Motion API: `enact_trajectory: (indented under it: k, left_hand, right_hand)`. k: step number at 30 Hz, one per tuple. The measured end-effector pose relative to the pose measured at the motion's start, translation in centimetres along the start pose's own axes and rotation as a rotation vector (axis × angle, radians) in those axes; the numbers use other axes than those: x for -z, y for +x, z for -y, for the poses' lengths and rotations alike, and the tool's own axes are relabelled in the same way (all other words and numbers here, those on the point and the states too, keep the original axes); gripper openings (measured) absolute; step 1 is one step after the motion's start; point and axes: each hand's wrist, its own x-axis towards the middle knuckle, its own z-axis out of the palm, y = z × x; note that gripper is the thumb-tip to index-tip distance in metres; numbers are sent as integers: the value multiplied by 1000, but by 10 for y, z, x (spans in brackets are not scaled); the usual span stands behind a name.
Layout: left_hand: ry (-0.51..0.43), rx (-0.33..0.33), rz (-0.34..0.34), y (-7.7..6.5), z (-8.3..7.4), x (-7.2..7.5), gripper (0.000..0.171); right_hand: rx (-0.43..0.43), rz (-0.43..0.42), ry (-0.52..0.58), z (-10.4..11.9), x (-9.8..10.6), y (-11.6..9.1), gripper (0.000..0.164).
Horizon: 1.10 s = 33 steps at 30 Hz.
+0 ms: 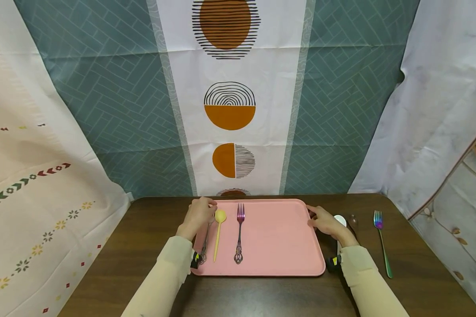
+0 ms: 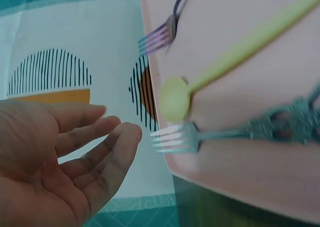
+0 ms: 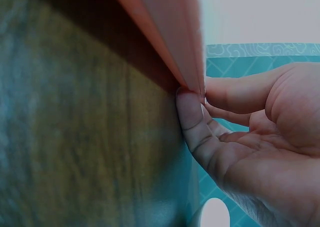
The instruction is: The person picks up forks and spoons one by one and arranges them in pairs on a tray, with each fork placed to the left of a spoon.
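A pink tray (image 1: 277, 237) lies on the dark wooden table. On its left part rest a silver fork (image 1: 205, 247) with an ornate handle, a yellow spoon (image 1: 217, 235) and a purplish fork (image 1: 239, 231). My left hand (image 1: 198, 216) hovers by the tray's far left corner, partly covering the silver fork in the head view. In the left wrist view its fingers are loosely bent with nothing between them, just short of that fork's tines. At the tray's right edge, my right hand (image 1: 327, 221) pinches the rim between thumb and fingers, as the right wrist view shows.
Beyond the right hand lie a white spoon (image 1: 340, 219) and a dark brown spoon (image 1: 353, 221), both partly hidden by the arm. Farther right is a rainbow-coloured fork (image 1: 382, 240). A patterned cloth (image 1: 325, 110) hangs behind the table.
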Motion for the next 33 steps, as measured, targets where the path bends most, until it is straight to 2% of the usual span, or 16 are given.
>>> enact_trajectory:
  k: [3,14,22,33]
  left_hand:
    - [-10,-3,9,1,7,3,29]
    - [25,3,-21,-3,31,13,37]
    - [24,34,-5,-4,44,13,48]
    - [41,51,29,-9,56,4,45]
  right_hand:
    - [1,-5,2,-1,0,0,70]
    - [14,-2,13,-3,0,2,69]
    - [21,1,13,-4,0,2,68]
    - [8,-6,6,-3,0,2,68]
